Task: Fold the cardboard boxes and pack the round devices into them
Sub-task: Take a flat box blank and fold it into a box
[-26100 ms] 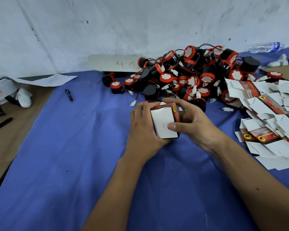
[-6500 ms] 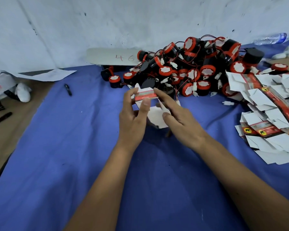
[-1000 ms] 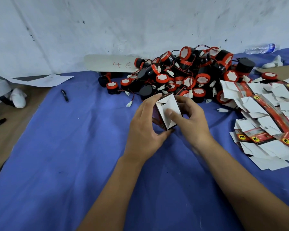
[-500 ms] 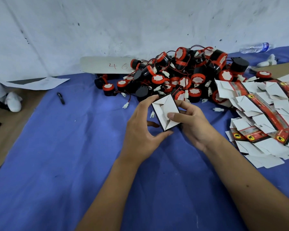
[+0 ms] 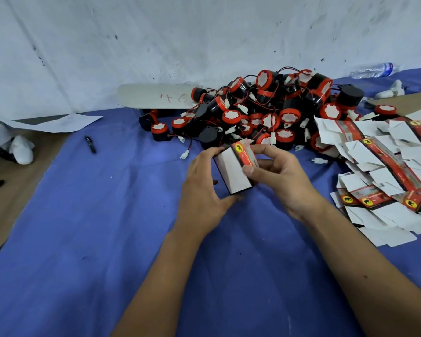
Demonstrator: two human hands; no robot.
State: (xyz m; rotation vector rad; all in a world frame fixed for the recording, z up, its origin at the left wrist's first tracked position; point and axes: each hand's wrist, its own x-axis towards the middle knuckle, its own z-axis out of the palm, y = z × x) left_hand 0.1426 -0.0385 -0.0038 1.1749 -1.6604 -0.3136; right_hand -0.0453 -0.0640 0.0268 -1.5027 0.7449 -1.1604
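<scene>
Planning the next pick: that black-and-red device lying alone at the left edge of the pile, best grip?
Grip the round device across its black barrel, from above or the open left side. Its red-rimmed white face tilts up, and the pile crowds its right. Mind its trailing wire.

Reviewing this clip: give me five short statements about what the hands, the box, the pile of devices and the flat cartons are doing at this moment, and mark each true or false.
1. Both hands hold one folded box. True: the left hand and the right hand both grip it.
2. The pile of round devices lies beyond the hands, near the wall. True.
3. The flat cartons are stacked on the person's left. False: they lie spread on the right.
4. The black pen lies on the blue cloth. True.
5. The right hand holds a round device. False: it grips only the box.
</scene>
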